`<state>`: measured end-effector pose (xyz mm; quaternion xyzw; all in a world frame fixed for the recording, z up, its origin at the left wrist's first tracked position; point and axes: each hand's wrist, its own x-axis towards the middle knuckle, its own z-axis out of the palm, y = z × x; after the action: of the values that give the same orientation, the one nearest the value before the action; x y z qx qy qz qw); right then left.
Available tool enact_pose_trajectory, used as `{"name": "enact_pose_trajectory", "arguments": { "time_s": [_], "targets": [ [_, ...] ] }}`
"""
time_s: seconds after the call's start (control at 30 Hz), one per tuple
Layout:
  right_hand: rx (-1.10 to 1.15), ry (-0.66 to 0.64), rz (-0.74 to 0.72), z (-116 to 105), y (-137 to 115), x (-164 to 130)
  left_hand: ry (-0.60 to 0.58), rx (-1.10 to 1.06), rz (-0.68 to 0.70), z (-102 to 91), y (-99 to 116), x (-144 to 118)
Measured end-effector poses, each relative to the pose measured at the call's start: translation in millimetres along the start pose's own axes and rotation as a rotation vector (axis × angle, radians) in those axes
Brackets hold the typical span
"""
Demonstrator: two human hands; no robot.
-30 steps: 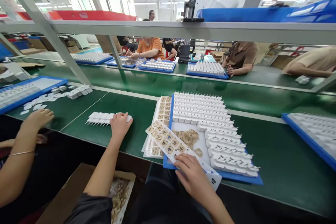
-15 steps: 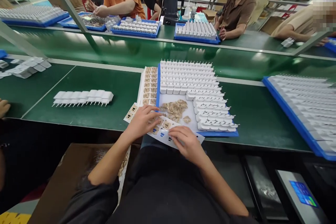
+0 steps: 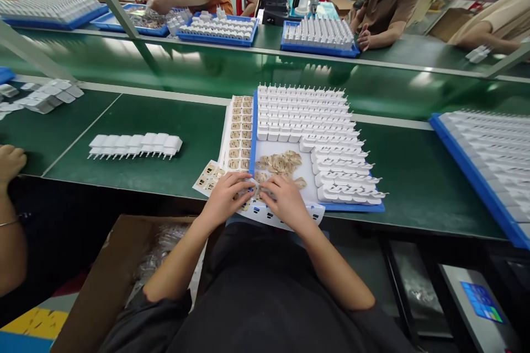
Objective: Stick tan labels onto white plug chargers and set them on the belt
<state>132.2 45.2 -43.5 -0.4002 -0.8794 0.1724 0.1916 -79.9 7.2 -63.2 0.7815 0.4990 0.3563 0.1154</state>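
Note:
My left hand (image 3: pixel 229 196) is bent over a white label sheet (image 3: pixel 285 216) with tan cut-out pieces and small dark marks, its fingertips closed on the sheet. From the other side, my right hand (image 3: pixel 286 201) pinches at a small tan piece beside the left fingertips; the fingers partly hide it. The sheet lies across the near edge of a blue tray (image 3: pixel 351 208). Inside the tray, loose tan pieces (image 3: pixel 281 162) form a pile just beyond my hands. Rows of white plug housings (image 3: pixel 306 116) with upright pins fill its back and right side.
More label sheets (image 3: pixel 240 132) lie along the tray's left side. A row of white plug housings (image 3: pixel 134 145) is farther left on the green table (image 3: pixel 199 121). Another full tray (image 3: pixel 488 176) stands at right. A neighbour's hand (image 3: pixel 11 164) rests at far left; co-workers sit across the line.
My right hand has moved left and slightly away from me, so its fingertips now meet the left hand's over the sheet. The left hand has shifted only slightly. The view has shifted a little.

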Motion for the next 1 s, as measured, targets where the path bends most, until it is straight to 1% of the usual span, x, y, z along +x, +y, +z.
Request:
{"name": "enact_pose_trajectory", "arguments": {
  "time_s": [0.07,0.13,0.2,0.27,0.37,0.57,0.7,0.83,1.0],
  "targets": [
    [-0.010,-0.053,-0.004,-1.3,-1.0,3.1,0.000,-0.009,-0.006,1.1,-0.4,0.0],
    [-0.026,-0.079,-0.010,-2.9,-1.6,5.4,0.003,-0.016,-0.014,1.4,-1.1,-0.2],
    [-0.014,-0.050,-0.011,-4.1,-1.6,6.6,0.015,-0.008,-0.026,0.3,-2.0,-1.2],
    [0.044,0.013,-0.019,-4.4,-1.2,6.9,0.036,0.012,-0.047,-2.0,-3.5,-2.7],
    [0.113,0.077,-0.059,-1.6,-1.1,7.7,0.062,0.050,-0.066,-4.9,-6.4,-5.7],
    [0.081,0.031,-0.076,7.0,-6.0,16.4,0.062,0.120,-0.077,-1.7,-12.0,-11.8],
    [0.062,0.023,-0.111,6.0,-8.9,20.9,0.074,0.125,-0.098,1.9,-13.7,-14.6],
    [0.051,0.006,-0.105,3.9,-8.8,23.1,0.088,0.115,-0.108,4.4,-13.5,-15.0],
    [0.015,-0.017,-0.103,7.0,-9.1,27.6,0.113,0.117,-0.098,5.5,-11.7,-14.1]
  ]
}}
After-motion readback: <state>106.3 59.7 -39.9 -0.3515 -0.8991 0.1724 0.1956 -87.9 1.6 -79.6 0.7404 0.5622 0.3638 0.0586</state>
